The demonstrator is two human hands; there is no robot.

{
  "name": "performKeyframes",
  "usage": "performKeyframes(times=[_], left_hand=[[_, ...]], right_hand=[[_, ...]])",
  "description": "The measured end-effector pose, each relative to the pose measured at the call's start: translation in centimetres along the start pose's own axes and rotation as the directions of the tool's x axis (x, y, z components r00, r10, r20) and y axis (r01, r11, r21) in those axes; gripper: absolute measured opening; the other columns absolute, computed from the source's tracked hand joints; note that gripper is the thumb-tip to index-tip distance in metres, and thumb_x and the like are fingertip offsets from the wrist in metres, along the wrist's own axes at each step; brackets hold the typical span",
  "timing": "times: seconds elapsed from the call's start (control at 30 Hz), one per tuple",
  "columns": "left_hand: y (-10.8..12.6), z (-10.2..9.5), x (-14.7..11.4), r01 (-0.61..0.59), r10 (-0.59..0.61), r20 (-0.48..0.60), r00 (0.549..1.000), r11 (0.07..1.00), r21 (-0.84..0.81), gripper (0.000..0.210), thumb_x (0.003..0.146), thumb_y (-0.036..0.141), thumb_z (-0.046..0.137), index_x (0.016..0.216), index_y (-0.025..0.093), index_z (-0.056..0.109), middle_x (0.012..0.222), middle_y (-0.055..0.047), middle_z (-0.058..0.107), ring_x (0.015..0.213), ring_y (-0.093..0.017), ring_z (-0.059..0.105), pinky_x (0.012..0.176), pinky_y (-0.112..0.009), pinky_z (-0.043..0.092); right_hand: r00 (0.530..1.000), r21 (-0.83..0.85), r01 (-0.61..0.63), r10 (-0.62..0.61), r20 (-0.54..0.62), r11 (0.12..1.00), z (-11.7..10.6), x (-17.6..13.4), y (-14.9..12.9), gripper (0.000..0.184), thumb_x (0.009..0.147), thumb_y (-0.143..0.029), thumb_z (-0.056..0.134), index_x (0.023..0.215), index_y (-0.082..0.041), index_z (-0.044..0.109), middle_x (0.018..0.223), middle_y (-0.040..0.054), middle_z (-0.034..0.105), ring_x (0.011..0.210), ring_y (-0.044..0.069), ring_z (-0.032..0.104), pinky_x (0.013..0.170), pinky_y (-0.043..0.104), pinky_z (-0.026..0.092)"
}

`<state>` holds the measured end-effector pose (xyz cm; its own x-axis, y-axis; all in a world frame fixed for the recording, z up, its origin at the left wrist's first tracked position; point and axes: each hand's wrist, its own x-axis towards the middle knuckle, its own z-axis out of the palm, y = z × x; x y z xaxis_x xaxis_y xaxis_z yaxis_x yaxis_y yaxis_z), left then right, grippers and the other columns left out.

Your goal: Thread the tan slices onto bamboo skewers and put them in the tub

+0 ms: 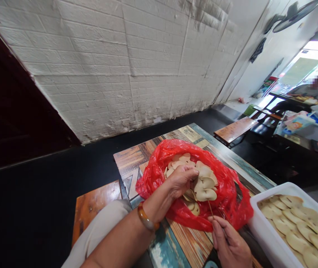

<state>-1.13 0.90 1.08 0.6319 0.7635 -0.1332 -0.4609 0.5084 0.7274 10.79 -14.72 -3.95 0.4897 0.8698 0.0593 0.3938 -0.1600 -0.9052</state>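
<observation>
A thin skewer (pixel 210 209) carries several pale tan, rounded flat slices (pixel 205 183); I cannot tell what food they are. Its lower end is pinched between the thumb and fingers of my right hand (pixel 230 240). My left hand (pixel 183 179), with an amber-coloured bangle on its wrist, is closed at the upper left edge of the skewered slices, its fingertips pressed on a slice. Beneath both hands a red plastic bag (pixel 159 154) lies open on the table, with more loose slices (pixel 194 208) inside.
A white tub (pixel 262 216) full of similar slices stands at the right. The patterned wooden table (pixel 129 158) has a stool (pixel 97 204) at its left and a bench (pixel 235 130) beyond. A person (pixel 307 91) sits far right. A white brick-patterned wall (pixel 105 74) rises behind.
</observation>
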Motion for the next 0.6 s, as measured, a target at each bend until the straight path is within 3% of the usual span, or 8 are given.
performKeyframes(times=[0.27,0.43,0.6], left_hand=[[-0.47,-0.61,0.41,0.009,-0.009,-0.004,1.0,0.992,0.128,0.023,0.06,0.027,0.066,0.053,0.014,0.048,0.052,0.003,0.043,0.046,-0.006,0.039,0.047,-0.022,0.029],[-0.57,-0.67,0.35,-0.019,0.027,-0.036,0.999,0.978,0.207,0.027,0.062,0.031,0.065,0.053,0.014,0.046,0.056,0.002,0.046,0.047,-0.006,0.039,0.046,-0.021,0.028],[-0.39,-0.47,0.22,-0.04,0.044,-0.029,0.999,0.991,0.128,0.028,0.064,0.036,0.066,0.061,0.012,0.052,0.061,0.001,0.049,0.05,-0.005,0.04,0.048,-0.02,0.029]], right_hand=[[0.999,-0.056,0.004,-0.006,-0.036,0.998,0.19,0.02,-0.37,0.043,0.073,-0.058,0.05,0.078,-0.02,0.068,0.05,-0.0001,0.059,0.04,0.012,0.05,0.04,0.021,0.041],[0.999,0.03,-0.042,0.042,0.008,0.999,0.33,-0.06,-0.47,0.041,0.072,-0.056,0.052,0.079,-0.018,0.067,0.046,-0.0017,0.055,0.038,0.011,0.048,0.038,0.02,0.039],[0.989,0.155,-0.14,0.132,0.064,0.978,0.4,-0.08,-0.59,0.043,0.073,-0.057,0.051,0.081,-0.017,0.065,0.038,-0.0069,0.041,0.03,0.008,0.037,0.03,0.02,0.03]])
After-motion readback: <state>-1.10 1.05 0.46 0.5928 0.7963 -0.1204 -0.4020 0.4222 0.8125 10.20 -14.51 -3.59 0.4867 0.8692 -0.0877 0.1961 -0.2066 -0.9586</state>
